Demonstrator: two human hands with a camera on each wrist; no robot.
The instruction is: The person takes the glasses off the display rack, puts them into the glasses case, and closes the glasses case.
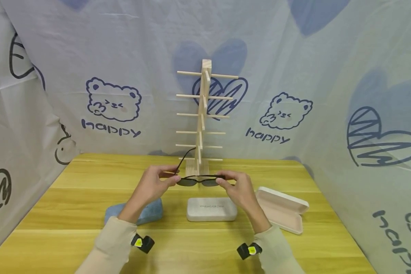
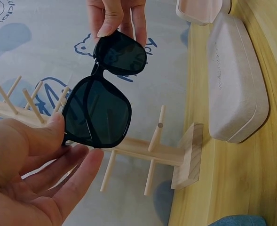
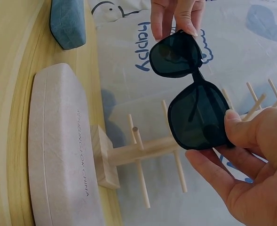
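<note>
Dark-lensed black sunglasses (image 1: 209,182) are held level above the table, in front of a wooden peg rack (image 1: 202,110). My left hand (image 1: 156,182) pinches one outer edge of the frame between thumb and fingers. At the opposite edge my right hand (image 1: 238,188) pinches the frame the same way. One temple arm sticks up and back beside the left hand in the head view. Both lenses (image 2: 98,113) show plainly in the left wrist view. The rack's pegs, seen behind the glasses, hold nothing.
A closed pale glasses case (image 1: 211,209) lies on the wooden table (image 1: 188,251) below the hands. Under the left forearm is a blue case (image 1: 150,212), partly hidden. An open white case (image 1: 282,209) lies by the right forearm. Printed cloth (image 1: 157,49) hangs behind.
</note>
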